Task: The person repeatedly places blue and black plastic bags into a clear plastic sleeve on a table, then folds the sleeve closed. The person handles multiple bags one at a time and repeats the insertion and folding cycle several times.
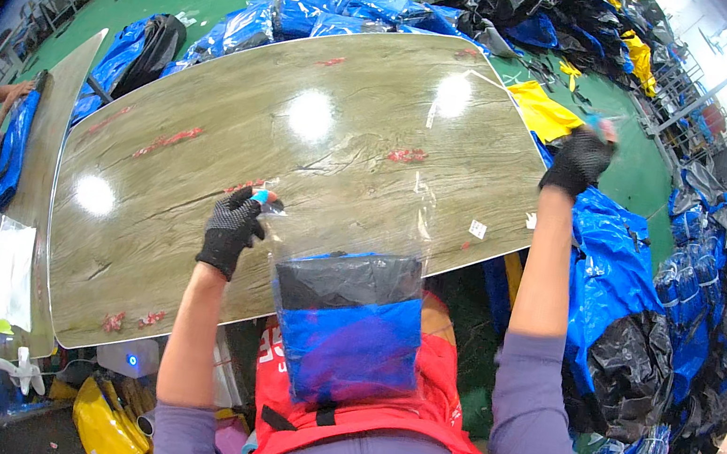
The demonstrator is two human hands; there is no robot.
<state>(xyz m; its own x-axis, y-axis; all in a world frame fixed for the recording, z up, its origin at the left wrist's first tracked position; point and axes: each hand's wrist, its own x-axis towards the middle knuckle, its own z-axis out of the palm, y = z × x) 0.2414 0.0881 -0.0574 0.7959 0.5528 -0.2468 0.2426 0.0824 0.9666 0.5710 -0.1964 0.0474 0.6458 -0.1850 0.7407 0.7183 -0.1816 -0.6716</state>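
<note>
A clear plastic bag (354, 226) holding a folded blue and black sheet (350, 339) leans against my red apron at the table's near edge. My left hand (235, 228), in a black fingerless-tip glove with blue tape on a digit, pinches the bag's upper left corner. Away from the bag, my right hand (581, 157) is raised over the table's right edge, in a matching glove. Its fingers look curled together, and their tips are smeared by motion. Whatever they may hold cannot be made out.
The wood-patterned table (353, 111) carries red scraps (408, 155) and a small white label (477, 229). Packed blue bundles (292, 16) line its far edge. Blue and black sheets (614, 267) heap up at right. A co-worker's hands (16, 93) handle a blue bundle at far left.
</note>
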